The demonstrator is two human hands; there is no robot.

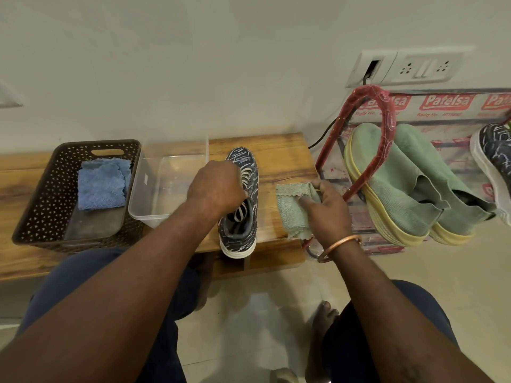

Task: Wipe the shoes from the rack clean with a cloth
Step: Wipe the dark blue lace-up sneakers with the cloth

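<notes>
A dark patterned sneaker (243, 230) with a white sole stands on the wooden bench (279, 150), toe toward the wall. My left hand (215, 186) grips it over the laces. To its right, my right hand (329, 205) pinches a pale green cloth (293, 208) that lies on the bench beside the shoe, apart from it. On the red-framed rack (370, 142) at the right sit a pair of green slip-on shoes (401, 183) with yellow soles and a second dark patterned sneaker (495, 164).
A brown perforated basket (41, 194) with a blue cloth (102, 183) in it stands at the left of the bench. A clear plastic tub (154, 186) sits between the basket and the shoe. My knees and bare feet are below the bench edge.
</notes>
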